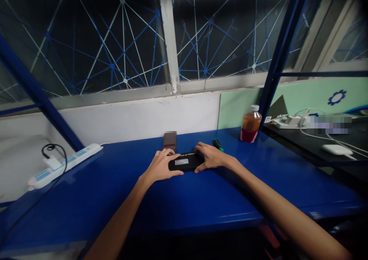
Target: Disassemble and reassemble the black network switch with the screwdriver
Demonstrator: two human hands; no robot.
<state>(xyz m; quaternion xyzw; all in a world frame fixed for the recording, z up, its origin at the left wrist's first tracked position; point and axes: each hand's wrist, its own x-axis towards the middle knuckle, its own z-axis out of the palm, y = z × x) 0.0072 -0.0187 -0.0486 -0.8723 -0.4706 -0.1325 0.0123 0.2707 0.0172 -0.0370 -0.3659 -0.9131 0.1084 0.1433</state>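
A flat black rectangular device (188, 165) with a pale label lies between my hands, on or just over the blue table. My left hand (161, 166) grips its left end, thumb along the near edge and fingers on the far side. On its right end, my right hand (209, 158) is closed in the same way. Behind the device a phone-like dark slab (170, 140) stands or lies, its upper part blurred out. A green-handled tool (218, 145), perhaps a screwdriver, rests just beyond my right hand; its far end is dark.
The blue table (115, 198) reaches toward a white wall and windows. At left lies a white power strip (69, 166) with a black cable plugged in. A bottle of orange drink (250, 125) stands at the back right. Beyond it, a black table (310, 145) holds cables and a white charger (337, 150).
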